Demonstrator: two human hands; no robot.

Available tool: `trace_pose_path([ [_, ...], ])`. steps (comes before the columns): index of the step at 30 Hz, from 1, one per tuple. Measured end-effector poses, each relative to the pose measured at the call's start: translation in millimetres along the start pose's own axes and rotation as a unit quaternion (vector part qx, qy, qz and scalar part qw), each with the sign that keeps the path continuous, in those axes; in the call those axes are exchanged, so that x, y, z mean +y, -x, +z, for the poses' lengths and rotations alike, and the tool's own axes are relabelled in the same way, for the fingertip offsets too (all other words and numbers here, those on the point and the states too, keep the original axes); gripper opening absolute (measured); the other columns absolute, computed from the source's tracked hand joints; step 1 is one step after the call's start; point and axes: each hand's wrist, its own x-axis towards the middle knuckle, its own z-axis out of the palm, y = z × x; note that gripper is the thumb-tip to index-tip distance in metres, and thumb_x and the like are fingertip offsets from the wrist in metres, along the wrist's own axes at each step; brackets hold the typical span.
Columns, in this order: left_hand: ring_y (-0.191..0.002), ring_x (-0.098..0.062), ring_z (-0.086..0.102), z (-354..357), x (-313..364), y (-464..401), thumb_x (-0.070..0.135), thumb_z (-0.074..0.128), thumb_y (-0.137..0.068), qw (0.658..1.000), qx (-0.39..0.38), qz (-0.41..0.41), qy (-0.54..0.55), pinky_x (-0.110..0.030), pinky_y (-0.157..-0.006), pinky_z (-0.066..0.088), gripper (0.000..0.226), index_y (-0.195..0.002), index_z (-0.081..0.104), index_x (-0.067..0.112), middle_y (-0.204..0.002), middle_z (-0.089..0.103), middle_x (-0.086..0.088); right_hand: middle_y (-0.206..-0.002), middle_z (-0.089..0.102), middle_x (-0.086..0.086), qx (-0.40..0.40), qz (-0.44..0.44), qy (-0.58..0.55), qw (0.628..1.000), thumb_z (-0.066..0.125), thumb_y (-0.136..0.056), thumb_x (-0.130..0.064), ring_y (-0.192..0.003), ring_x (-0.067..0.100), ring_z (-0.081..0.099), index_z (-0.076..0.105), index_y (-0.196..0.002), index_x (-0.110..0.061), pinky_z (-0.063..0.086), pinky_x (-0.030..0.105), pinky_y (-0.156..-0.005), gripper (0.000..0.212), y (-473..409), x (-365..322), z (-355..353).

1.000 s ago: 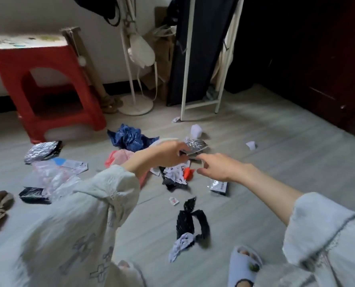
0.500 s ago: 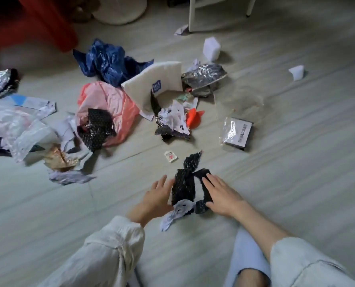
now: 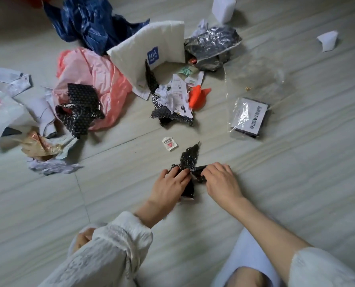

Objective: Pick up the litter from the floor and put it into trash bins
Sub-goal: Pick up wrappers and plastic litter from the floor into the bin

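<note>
On floor, two hands grip one black wrapper [image 3: 190,157].

Person's kit, head cam: left sleeve [image 3: 114,251] is white/off-white, thin fabric with a lacy embroidered texture, cuff gathered and ruffled at the wrist. Right sleeve [image 3: 321,268] is the same pale fabric, pushed up so the forearm is bare. Left hand [image 3: 170,187] and right hand [image 3: 222,183] are bare, with no gloves, rings or watch visible. Pale lilac-blue slipper [image 3: 249,253] near right, open-toed. A second slipper [image 3: 75,243] shows partly behind the left cuff, toes visible.
</note>
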Motion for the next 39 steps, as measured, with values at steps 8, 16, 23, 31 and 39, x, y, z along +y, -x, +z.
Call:
trace_pose_path([
  [8, -0.081, -0.035, 0.062, -13, -47, 29, 0.003, 0.059, -0.076, 0.953, 0.06, -0.146, 0.258, -0.037, -0.07, 0.045, 0.023, -0.097, 0.065, 0.01, -0.094, 0.064, -0.009, -0.095, 0.064, 0.015, -0.065, 0.023, -0.113, 0.991, 0.054, -0.08, -0.009, -0.099, 0.032, 0.055, 0.063, -0.091, -0.002, 0.047, 0.04, -0.083, 0.015, -38, -22, -37],
  [16, -0.093, -0.03, 0.06, -17, -105, 52, 0.012, 0.059, -0.085, 0.9, 0.046, -0.289, 0.322, -0.031, -0.069, 0.039, 0.012, -0.096, 0.062, 0.011, -0.096, 0.067, -0.01, -0.15, 0.031, 0.003, -0.12, -0.071, -0.092, 0.986, 0.052, -0.088, -0.012, -0.14, 0.018, 0.022, 0.056, -0.12, -0.005, 0.029, 0.033, -0.108, 0.033, -104, -56, -29],
  [23, -0.093, -0.03, 0.058, -8, -114, 57, 0.014, 0.059, -0.084, 0.892, 0.05, -0.294, 0.34, -0.034, -0.072, 0.042, 0.015, -0.099, 0.062, 0.011, -0.097, 0.061, -0.008, -0.119, 0.046, 0.018, -0.096, -0.003, -0.075, 0.993, 0.051, -0.084, 0.004, -0.111, 0.035, 0.045, 0.051, -0.11, -0.001, 0.039, 0.039, -0.089, 0.027, -105, -77, -6],
  [31, -0.078, -0.028, 0.06, -25, -112, 37, 0.005, 0.062, -0.081, 0.847, 0.122, -0.304, 0.419, -0.028, -0.061, 0.034, 0.008, -0.083, 0.062, 0.013, -0.074, 0.061, -0.003, -0.104, 0.058, 0.023, -0.002, 0.064, -0.166, 0.984, 0.054, -0.079, 0.012, -0.102, 0.041, 0.051, 0.06, -0.108, 0.004, 0.029, 0.03, -0.086, 0.03, -100, -62, -20],
  [39, -0.144, -0.03, 0.002, -69, -113, -67, 0.014, 0.058, -0.081, 0.988, 0.114, -0.035, 0.102, -0.045, -0.116, 0.01, 0.026, -0.106, 0.06, 0.015, -0.156, 0.012, -0.011, -0.117, 0.051, 0.023, 0.087, 0.182, -0.134, 0.97, 0.049, -0.084, 0.004, -0.115, 0.036, 0.042, 0.06, -0.11, 0.005, 0.029, 0.031, -0.097, 0.028, -153, 2, -84],
])
